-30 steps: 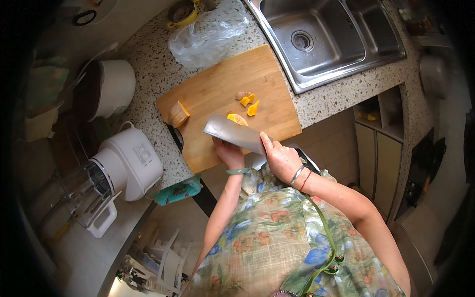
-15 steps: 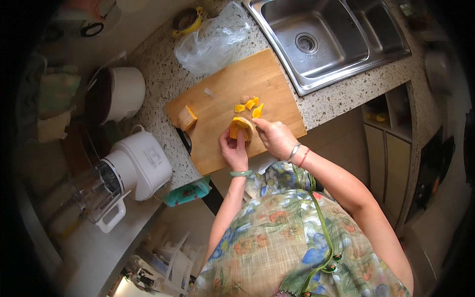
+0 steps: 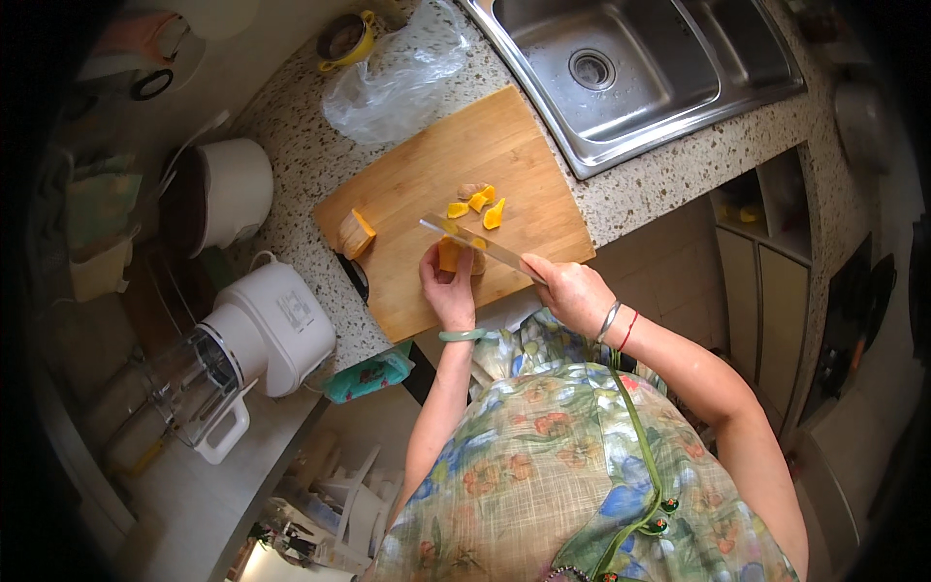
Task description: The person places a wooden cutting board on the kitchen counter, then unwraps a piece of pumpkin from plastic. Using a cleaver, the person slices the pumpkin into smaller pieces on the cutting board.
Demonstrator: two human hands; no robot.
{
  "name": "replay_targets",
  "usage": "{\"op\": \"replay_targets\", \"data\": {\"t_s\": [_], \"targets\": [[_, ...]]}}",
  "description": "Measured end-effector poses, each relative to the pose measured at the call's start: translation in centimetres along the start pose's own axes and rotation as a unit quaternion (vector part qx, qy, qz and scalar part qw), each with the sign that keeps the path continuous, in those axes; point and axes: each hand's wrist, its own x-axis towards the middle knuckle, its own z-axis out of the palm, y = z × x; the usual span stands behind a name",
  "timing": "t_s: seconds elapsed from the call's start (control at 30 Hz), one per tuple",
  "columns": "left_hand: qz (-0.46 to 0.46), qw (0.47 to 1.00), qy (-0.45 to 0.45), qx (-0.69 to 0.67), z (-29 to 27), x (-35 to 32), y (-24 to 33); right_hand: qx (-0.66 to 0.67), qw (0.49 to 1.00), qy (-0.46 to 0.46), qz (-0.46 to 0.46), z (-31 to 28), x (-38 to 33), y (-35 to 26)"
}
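A chunk of orange pumpkin (image 3: 447, 257) sits near the front of the wooden cutting board (image 3: 407, 194). My left hand (image 3: 450, 294) grips it from the near side, fingers and thumb around it. In my right hand (image 3: 578, 299) is a knife (image 3: 499, 254), its blade slanting up and left across the chunk and hiding part of it. Whether the blade touches the flesh I cannot tell. Just beyond lie several small pumpkin pieces (image 3: 494, 213). A larger pumpkin wedge (image 3: 358, 234) with pale rind rests at the board's left side.
A steel sink (image 3: 592, 107) is set in the speckled counter beyond the board's right. A clear plastic bag (image 3: 393, 92) and a yellow cup (image 3: 346, 41) stand behind the board. To the left are a white food processor (image 3: 276, 325) and a white appliance (image 3: 236, 189).
My right hand has moved to the right, and the knife blade now shows lengthwise across the chunk. My left hand keeps its hold on the pumpkin. The view has shifted slightly.
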Motion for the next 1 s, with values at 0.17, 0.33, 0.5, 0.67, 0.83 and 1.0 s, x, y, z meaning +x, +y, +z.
{"op": "replay_targets", "data": {"t_s": [0.17,0.33,0.5,0.67,0.83,1.0], "targets": [[0.013,0.999,0.02,0.028,-0.4,0.2,-1.5,-0.037,0.998,-0.045,0.022,0.3,-0.5,-1.2],[0.018,0.999,0.028,0.033,-0.1,0.0,-1.2,-0.042,0.997,-0.056,0.038,0.3,-0.2,-1.9],[0.011,0.997,0.032,0.064,-0.1,-0.2,-0.7,-0.061,0.993,-0.086,0.053,-0.5,0.6,-3.5],[0.02,0.998,0.032,0.044,0.3,-0.4,-0.5,-0.075,0.992,-0.082,0.065,0.0,1.1,-4.1],[-0.004,0.996,0.032,0.089,-0.3,-0.3,-1.4,-0.083,0.989,-0.098,0.08,0.0,2.2,-4.8],[0.024,0.998,0.037,0.043,-0.4,-0.2,-2.2,-0.069,0.986,-0.113,0.097,-0.3,3.0,-5.5]]}}
